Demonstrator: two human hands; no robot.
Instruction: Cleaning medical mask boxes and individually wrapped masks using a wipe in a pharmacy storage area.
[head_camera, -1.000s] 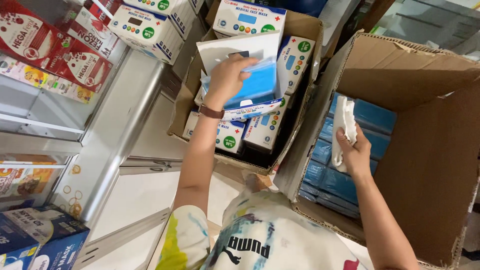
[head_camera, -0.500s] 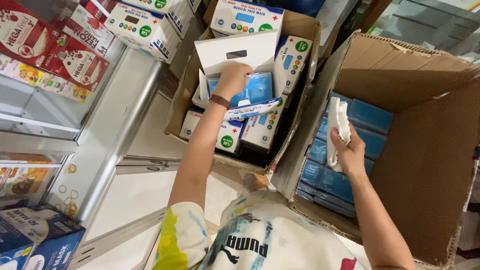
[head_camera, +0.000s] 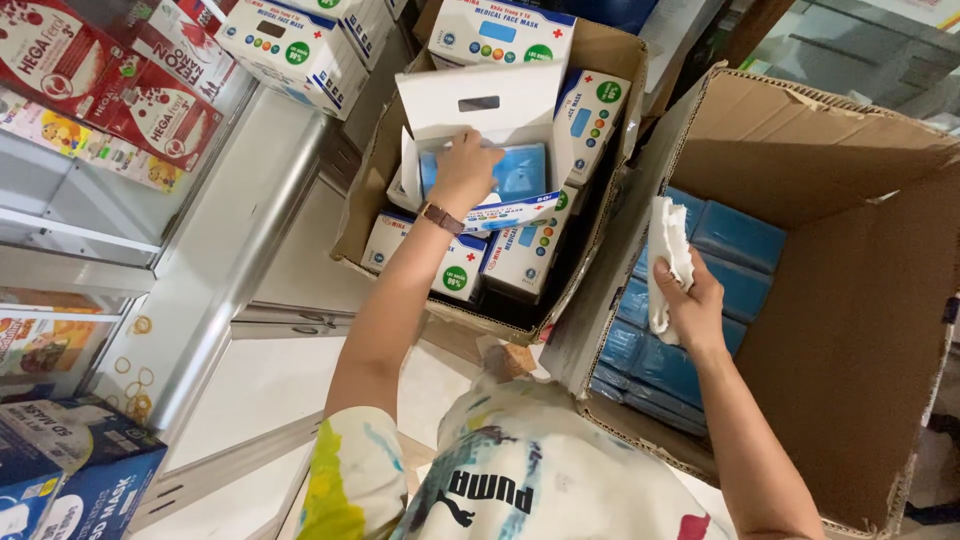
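Head view, left grip (head_camera: 465, 172) flat on blue pack (head_camera: 520, 172) in open white box (head_camera: 478, 105), right grip (head_camera: 695, 305) clutching white cloth (head_camera: 668, 250).

under the left hand (head_camera: 466, 172) the open box (head_camera: 478, 135) is smooth white card, matt, and the blue packs (head_camera: 520, 172) inside it are wrapped in glossy clear plastic film. the carton (head_camera: 590, 60) around that hand is brown corrugated cardboard, rough and dull, with a torn edge. the right hand (head_camera: 692, 305) grips a white wad (head_camera: 668, 255) that looks like soft crumpled paper or cloth. behind that hand the large carton (head_camera: 860, 290) is matt brown cardboard, and its blue stacked packs (head_camera: 735, 235) shine in plastic wrap. left of the left hand, the shelf frame (head_camera: 205, 260) is smooth brushed metal.
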